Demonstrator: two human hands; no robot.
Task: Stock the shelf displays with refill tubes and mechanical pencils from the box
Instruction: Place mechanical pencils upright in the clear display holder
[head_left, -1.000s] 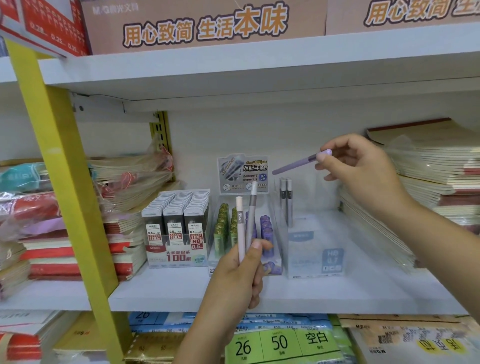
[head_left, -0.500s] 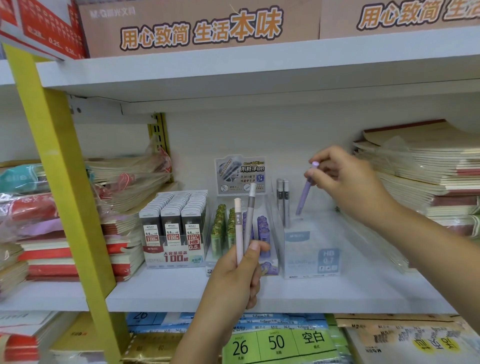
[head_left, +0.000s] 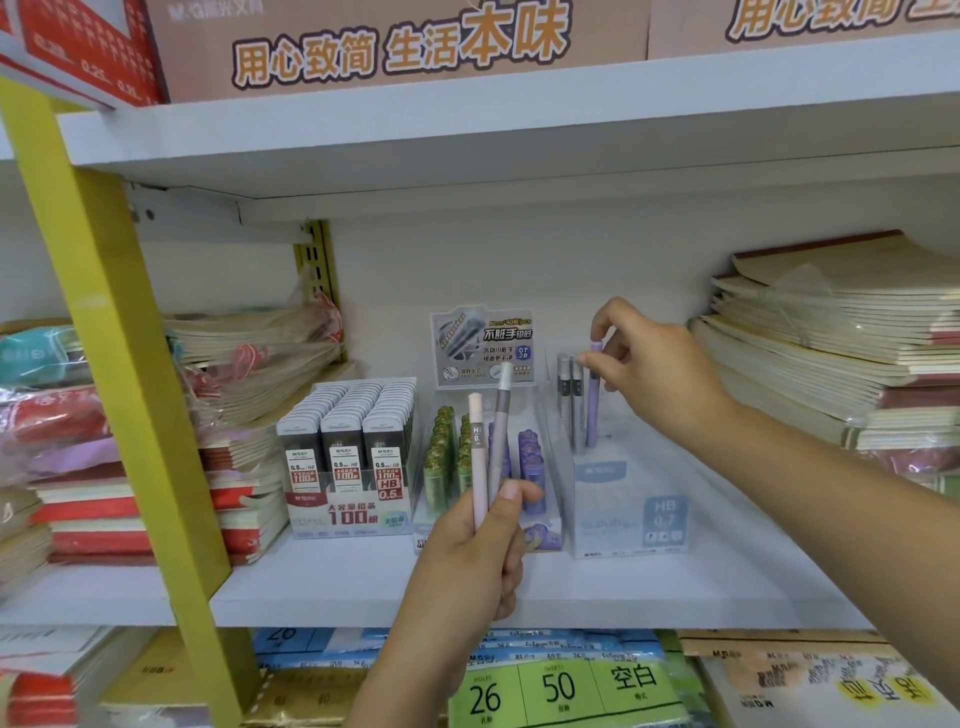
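My left hand (head_left: 480, 561) holds two mechanical pencils upright in front of the shelf, a pale pink pencil (head_left: 477, 457) and a grey pencil (head_left: 500, 415). My right hand (head_left: 654, 369) pinches the top of a purple pencil (head_left: 594, 400) that stands upright in the clear display box (head_left: 628, 499), beside two grey pencils (head_left: 570, 400) at the box's back left. A display of green and purple refill tubes (head_left: 530, 462) stands left of that box.
A display of lead refill cases (head_left: 353, 457) stands further left. Stacks of notebooks (head_left: 841, 338) fill the right of the white shelf (head_left: 597, 587), more stacks (head_left: 104, 467) the left. A yellow post (head_left: 104, 338) crosses the left. Cartons sit on the shelf above.
My right hand has swung the purple pencil from pointing sideways to upright and lowered it into the clear display box. My left hand has kept its two pencils still.
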